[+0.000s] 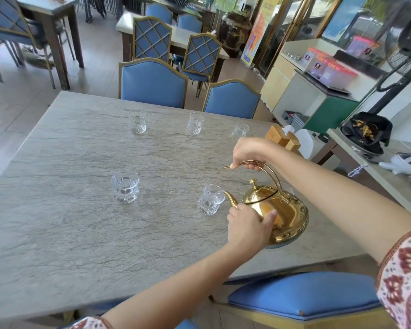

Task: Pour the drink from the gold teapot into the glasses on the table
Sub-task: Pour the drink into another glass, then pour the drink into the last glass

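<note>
Gold teapot (282, 210): tilted, lid on, spout brought to the rim of the near right glass (211, 202); contents of the pot cannot be seen. Clear liquid is seen in the lower part of that glass. The near left glass (125, 186), well to the left of the teapot, is filled with clear liquid to about two thirds.

Three further glasses are set in a row beyond the teapot: far left glass (137, 121), far middle glass (195, 123), far right glass (240, 130); a little clear liquid may sit in the far left one, the others cannot be judged.

Right hand (248, 154): closed around the arched handle above the teapot. Left hand (248, 225): laid with spread fingers against the pot's body, just below the spout.

All is carried on a grey veined surface (81, 222). Blue chairs (153, 83) are ranged beyond the teapot; a wooden tissue box (282, 137) stands at the surface's edge behind the right hand.
</note>
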